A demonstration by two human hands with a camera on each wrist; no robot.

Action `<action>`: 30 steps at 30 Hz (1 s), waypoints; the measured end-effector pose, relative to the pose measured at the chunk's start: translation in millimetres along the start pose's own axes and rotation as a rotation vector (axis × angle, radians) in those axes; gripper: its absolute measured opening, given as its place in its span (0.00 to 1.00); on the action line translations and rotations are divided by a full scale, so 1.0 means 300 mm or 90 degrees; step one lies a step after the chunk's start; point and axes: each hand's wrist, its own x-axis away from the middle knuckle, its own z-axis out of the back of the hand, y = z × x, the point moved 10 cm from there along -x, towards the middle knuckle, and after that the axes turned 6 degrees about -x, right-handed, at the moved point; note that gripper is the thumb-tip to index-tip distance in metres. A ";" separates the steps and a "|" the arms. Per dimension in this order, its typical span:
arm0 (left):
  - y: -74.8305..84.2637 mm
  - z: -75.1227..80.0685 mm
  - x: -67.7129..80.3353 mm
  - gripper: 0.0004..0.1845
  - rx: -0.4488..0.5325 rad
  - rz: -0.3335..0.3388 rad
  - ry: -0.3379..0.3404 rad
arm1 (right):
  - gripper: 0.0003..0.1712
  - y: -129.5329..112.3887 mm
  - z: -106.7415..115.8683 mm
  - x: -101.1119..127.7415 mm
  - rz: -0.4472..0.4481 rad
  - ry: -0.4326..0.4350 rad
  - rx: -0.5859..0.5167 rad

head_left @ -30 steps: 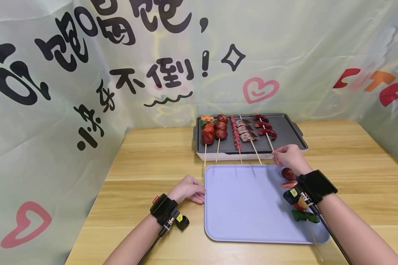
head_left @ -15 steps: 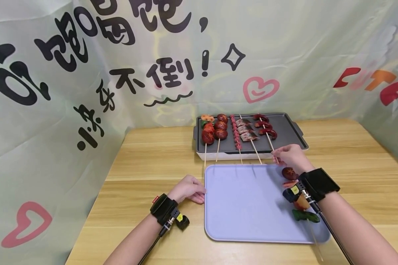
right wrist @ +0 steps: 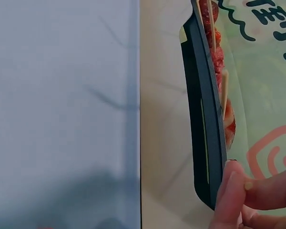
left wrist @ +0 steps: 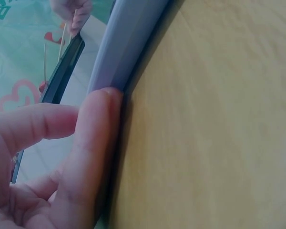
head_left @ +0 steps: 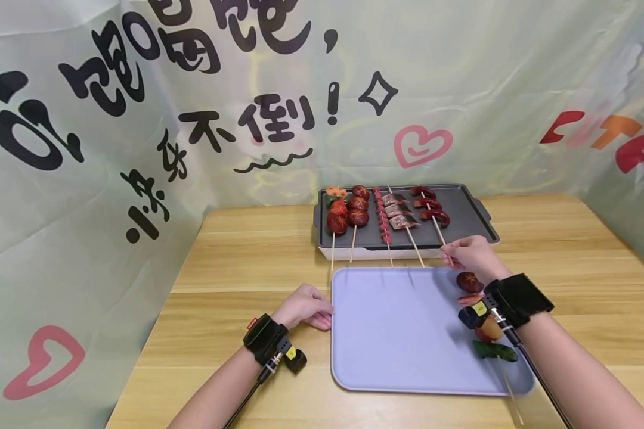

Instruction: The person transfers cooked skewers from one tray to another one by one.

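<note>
My left hand [head_left: 306,307] holds the left rim of a pale blue tray [head_left: 386,333]; in the left wrist view a digit touches the rim, and part of the grip is hidden. At the far right corner of that tray, my right hand [head_left: 469,256] pinches the stick of a skewer [head_left: 430,204] with curved dark red pieces. Those pieces lie on a dark grill pan [head_left: 469,217]. A second skewer with a mushroom [head_left: 468,281], a round orange-brown piece and a green pepper [head_left: 495,350] lies on the tray's right side, partly hidden by the right wrist.
Left of the held skewer, the pan carries fish skewers [head_left: 402,220], a thin pink skewer [head_left: 381,214], a mushroom skewer [head_left: 358,205] and a mixed vegetable skewer [head_left: 337,221]. Their sticks reach over the pan's front edge. A printed cloth [head_left: 279,53] hangs behind the wooden table [head_left: 247,256].
The right wrist has shifted slightly right, while its fingers stay on the skewer's stick. The left hand and the tray have not visibly moved.
</note>
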 end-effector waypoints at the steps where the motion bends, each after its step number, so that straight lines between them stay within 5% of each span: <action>1: -0.002 0.000 -0.001 0.07 0.000 0.001 0.000 | 0.20 0.002 0.000 -0.001 -0.003 -0.001 -0.003; 12: -0.018 0.002 -0.013 0.06 0.005 0.009 0.002 | 0.20 -0.039 0.022 0.055 0.045 0.013 -0.030; 24: -0.014 0.003 -0.013 0.06 -0.008 0.006 0.007 | 0.21 -0.047 0.031 0.170 0.077 0.013 0.040; 30: 0.021 -0.002 0.023 0.06 -0.004 0.005 0.000 | 0.23 -0.026 0.023 0.227 0.077 -0.003 0.030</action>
